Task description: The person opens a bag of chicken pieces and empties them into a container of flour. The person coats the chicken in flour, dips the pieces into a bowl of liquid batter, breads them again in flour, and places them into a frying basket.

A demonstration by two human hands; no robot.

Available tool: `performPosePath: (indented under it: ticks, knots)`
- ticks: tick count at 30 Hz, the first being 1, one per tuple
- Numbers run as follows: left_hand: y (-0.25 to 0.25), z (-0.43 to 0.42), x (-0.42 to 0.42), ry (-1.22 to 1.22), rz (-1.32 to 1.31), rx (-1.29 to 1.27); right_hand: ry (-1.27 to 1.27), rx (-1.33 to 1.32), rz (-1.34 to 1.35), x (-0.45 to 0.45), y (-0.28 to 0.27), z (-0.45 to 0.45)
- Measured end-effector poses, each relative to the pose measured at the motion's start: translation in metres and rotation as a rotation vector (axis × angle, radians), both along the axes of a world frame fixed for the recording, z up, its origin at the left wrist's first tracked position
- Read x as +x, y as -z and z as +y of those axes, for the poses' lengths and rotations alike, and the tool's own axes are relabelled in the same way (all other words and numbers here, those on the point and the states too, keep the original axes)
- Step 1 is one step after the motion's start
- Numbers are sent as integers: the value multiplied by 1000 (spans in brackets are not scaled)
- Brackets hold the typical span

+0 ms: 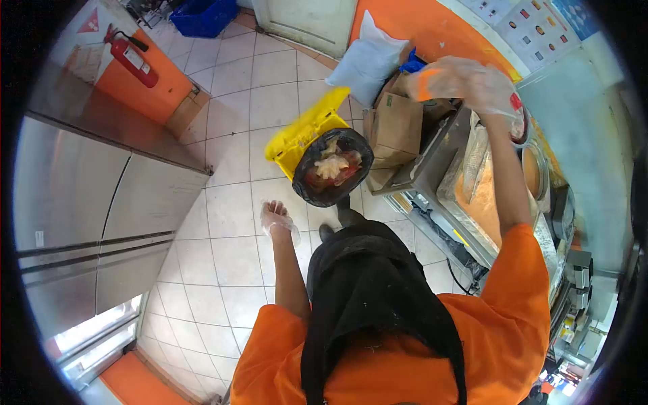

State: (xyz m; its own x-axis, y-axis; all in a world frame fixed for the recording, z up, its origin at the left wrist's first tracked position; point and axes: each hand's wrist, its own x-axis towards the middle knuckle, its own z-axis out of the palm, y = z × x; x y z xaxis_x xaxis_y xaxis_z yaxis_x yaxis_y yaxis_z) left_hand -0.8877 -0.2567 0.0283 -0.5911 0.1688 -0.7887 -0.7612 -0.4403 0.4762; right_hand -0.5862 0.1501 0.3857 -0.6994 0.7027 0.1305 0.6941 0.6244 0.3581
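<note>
My left hand (276,217), in a clear plastic glove, hangs over the floor tiles with its fingers loosely spread and nothing in it. Raised above the right-hand counter is my right hand (487,86), also gloved and blurred. Its fingers are closed on a translucent plastic thing (426,84) with an orange patch, whose kind I cannot make out. Between my hands and farther forward stands a yellow bin (291,138) with its lid up. Its black liner (312,192) holds pale, crumpled scraps (331,165) and reddish waste.
On the right counter lies a tray of orange-brown crumbs (482,209), with round tubs (533,169) beside it. A cardboard box (398,128) and a white sack (368,64) stand behind the bin. Steel cabinets (135,196) line the left, near a fire extinguisher (131,61).
</note>
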Motion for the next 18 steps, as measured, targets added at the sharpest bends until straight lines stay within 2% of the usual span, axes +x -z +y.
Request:
performPosePath:
  ticks: [2, 5, 6, 9, 11, 14, 17, 18]
  knots:
    - [7, -10, 0, -18, -30, -17, 16, -87, -214, -43, 38, -6]
    - [31, -36, -1, -3, -59, -21, -287, -229, -105, -86, 109, -16]
    - [25, -39, 3, -57, -52, -98, -365, -296, -44, -102, 133, -22]
    - [3, -65, 8, -105, -103, -160, -561, -421, 109, -129, 257, -13]
    - [24, -99, 7, -104, -88, -178, -615, -479, 164, -149, 332, -17]
    - [-7, -121, 16, -199, -74, -337, -457, -553, -25, -173, 328, -79]
    - [-21, -135, 19, -182, -94, -388, -156, -784, -47, -170, 360, -103]
    - [-10, -143, 17, -104, -76, -361, -104, -782, 122, -161, 362, -114]
